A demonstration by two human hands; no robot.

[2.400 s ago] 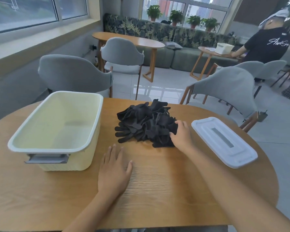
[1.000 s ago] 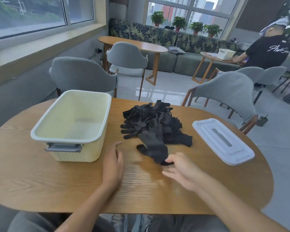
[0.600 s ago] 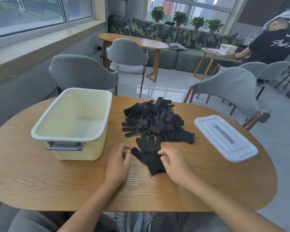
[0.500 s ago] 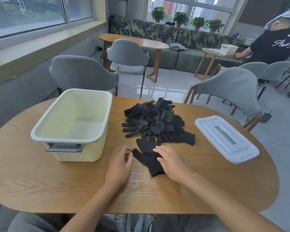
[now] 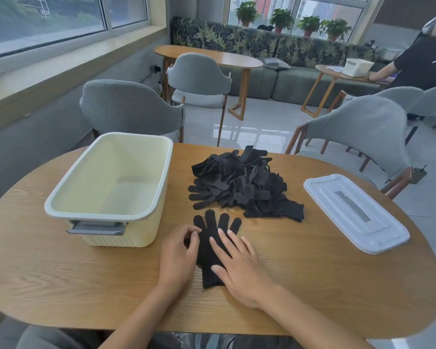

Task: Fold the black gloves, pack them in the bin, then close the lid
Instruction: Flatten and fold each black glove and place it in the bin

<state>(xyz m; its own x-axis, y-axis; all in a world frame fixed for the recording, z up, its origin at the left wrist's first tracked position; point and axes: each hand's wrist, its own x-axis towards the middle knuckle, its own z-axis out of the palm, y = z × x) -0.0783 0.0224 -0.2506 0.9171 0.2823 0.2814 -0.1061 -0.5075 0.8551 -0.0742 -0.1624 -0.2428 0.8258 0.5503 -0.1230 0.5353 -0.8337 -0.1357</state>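
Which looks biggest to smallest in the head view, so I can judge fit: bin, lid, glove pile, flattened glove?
1. bin
2. lid and glove pile, too alike to rank
3. flattened glove, partly under both hands

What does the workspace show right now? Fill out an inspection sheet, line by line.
Surface: oval wooden table, in use.
Job's things: one black glove laid flat, fingers pointing away; heap of black gloves behind it; cream bin holding no gloves; white lid off, lying at the right.
Clutter: nothing seen.
Hands: left hand pinches the glove's left edge; right hand presses flat on it.
Cables: nothing seen.
Surroundings: grey chairs, another person at a far table.
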